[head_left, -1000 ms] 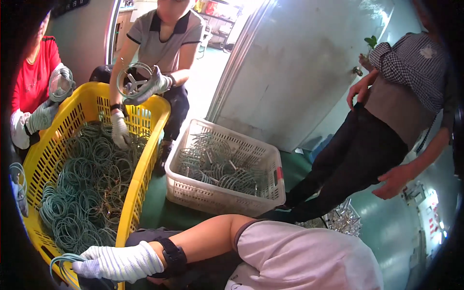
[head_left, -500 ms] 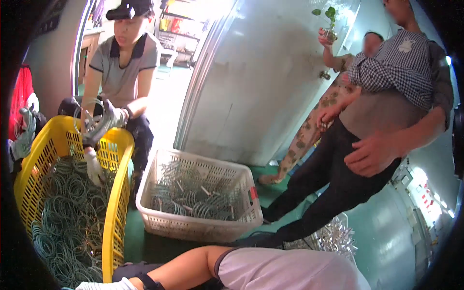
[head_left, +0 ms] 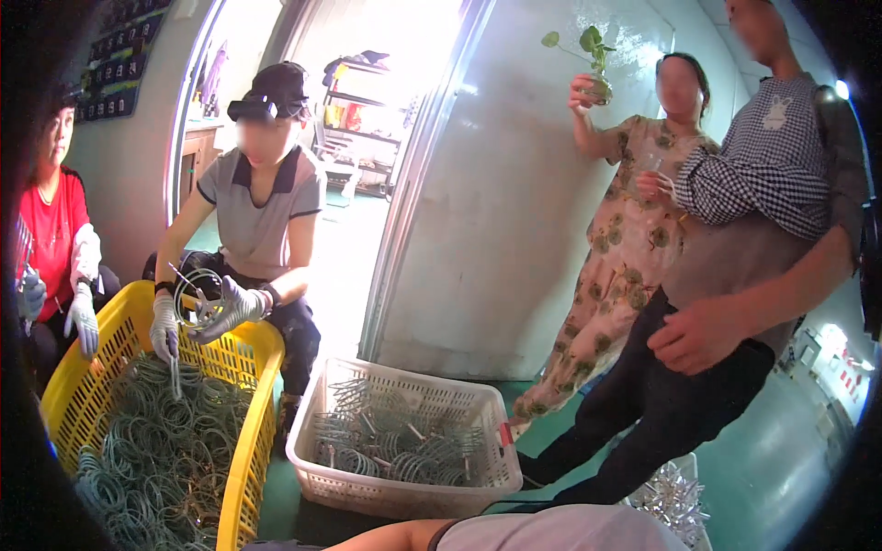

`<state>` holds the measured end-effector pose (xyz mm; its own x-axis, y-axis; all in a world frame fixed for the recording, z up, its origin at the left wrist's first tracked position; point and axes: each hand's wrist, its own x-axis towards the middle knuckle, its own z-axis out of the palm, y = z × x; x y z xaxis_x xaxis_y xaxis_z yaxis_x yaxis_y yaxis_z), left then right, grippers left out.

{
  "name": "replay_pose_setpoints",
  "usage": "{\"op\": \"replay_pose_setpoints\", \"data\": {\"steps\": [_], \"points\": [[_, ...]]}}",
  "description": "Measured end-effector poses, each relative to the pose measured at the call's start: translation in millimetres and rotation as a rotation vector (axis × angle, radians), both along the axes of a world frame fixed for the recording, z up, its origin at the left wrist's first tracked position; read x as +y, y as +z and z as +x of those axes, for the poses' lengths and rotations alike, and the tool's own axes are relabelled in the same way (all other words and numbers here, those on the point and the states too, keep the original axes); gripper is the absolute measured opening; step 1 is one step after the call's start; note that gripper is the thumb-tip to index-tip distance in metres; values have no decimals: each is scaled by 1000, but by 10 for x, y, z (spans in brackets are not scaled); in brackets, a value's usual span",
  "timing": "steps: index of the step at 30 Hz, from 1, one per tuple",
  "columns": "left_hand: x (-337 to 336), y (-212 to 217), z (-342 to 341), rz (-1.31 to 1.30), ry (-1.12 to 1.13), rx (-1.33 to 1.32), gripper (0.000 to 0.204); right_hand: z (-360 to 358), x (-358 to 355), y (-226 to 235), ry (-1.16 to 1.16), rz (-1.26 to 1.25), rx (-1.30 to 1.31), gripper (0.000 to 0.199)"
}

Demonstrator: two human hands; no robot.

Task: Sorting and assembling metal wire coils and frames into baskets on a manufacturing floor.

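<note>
Head view: whether the person's own hands are spread or pressed together cannot be told, as both lie outside the frame; only a bare arm (head_left: 390,536) and a pale sleeve (head_left: 570,531) are seen, just right of the near end of the yellow basket (head_left: 250,459). The thin looped coils (head_left: 156,459) are heaped inside that basket, and the arm is parted from them by its right wall. To the basket's right, a white crate (head_left: 395,496) is set on the green floor (head_left: 326,522), filled with more looped wire (head_left: 404,445). At the basket's far end, a ring of wire (head_left: 188,298) is held by a seated co-worker in grey (head_left: 262,216). Near its left rim, a gloved hand (head_left: 83,321) is lowered by a co-worker in red (head_left: 61,234). Farther right of the basket, past the crate, the floor is blocked by a standing person in dark trousers (head_left: 634,404); behind them, a small plant (head_left: 597,69) is held up by a person in a patterned dress (head_left: 625,248). Farthest right of the basket, silvery pieces (head_left: 671,500) are partly hidden by the sleeve.
</note>
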<state>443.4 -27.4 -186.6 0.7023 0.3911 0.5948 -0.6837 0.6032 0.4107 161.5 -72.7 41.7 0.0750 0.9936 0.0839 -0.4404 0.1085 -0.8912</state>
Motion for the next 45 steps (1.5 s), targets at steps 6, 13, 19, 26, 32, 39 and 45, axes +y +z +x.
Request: {"op": "replay_pose_setpoints", "data": {"steps": [6, 13, 19, 26, 32, 39, 45], "points": [[210, 330, -258, -10, 168, 65, 39, 103, -89, 90, 7, 45, -92, 37], [309, 600, -677, -43, 350, 156, 37, 117, -195, 180, 88, 31, -97, 36], [221, 739, -950, -83, 469, 234, 35, 253, -149, -114, -12, 152, -181, 38], [423, 580, -2024, -136, 752, 410, 33, 228, -77, -269, 184, -8, 93, 40], [180, 98, -4510, -231, 1277, 766, 32, 400, -115, -497, 89, -67, 1, 36], [-1926, 612, -6847, -502, 2001, 1161, 30, 359, -148, -554, 30, -6, -71, 37], [-1451, 208, -7267, -28, 2113, 1966, 30, 546, -126, -753, -78, -172, 149, 40]]}}
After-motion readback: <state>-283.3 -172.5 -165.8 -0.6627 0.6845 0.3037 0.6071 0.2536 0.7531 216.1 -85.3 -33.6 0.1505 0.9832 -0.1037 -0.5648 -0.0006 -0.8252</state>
